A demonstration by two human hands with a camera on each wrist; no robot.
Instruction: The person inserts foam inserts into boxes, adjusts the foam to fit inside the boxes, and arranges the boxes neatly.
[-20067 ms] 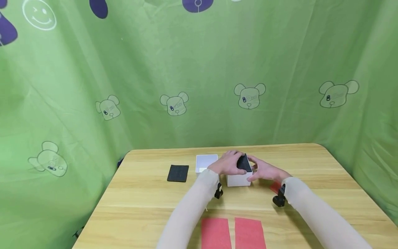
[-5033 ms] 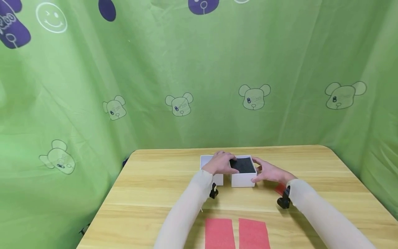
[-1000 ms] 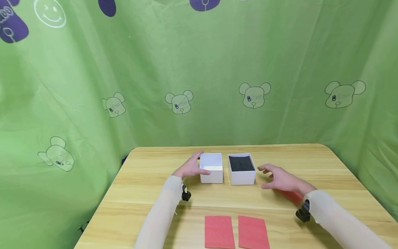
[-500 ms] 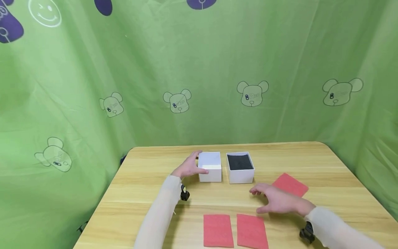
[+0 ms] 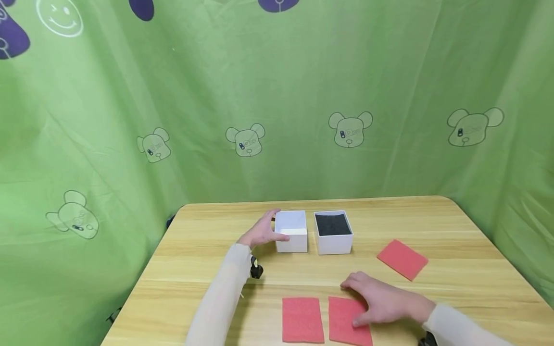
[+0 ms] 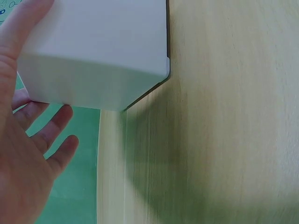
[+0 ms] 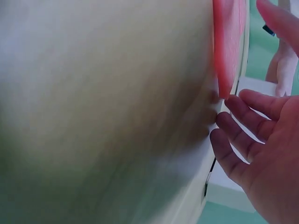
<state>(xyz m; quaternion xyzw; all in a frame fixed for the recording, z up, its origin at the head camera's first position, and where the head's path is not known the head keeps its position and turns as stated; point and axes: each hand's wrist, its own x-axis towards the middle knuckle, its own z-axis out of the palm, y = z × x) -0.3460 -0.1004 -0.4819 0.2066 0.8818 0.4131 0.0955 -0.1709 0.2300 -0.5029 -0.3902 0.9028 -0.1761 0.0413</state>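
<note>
In the head view my left hand spans the left white box, thumb along its near side and fingers at its far side. The left wrist view shows the thumb on the box and fingertips along its edge. My right hand is over the right-hand red sheet, fingers relaxed and spread from the thumb. In the right wrist view its fingertips are right at the red sheet's edge. A second red sheet lies just left of it.
A second white box stands right of the first, with a dark square pad inside. A third red sheet lies turned at an angle on the wooden table. A green curtain hangs behind.
A dark square once on the table's left is gone from there. My left hand has moved from the right box to the left one; my right hand has come down to the red sheet.
</note>
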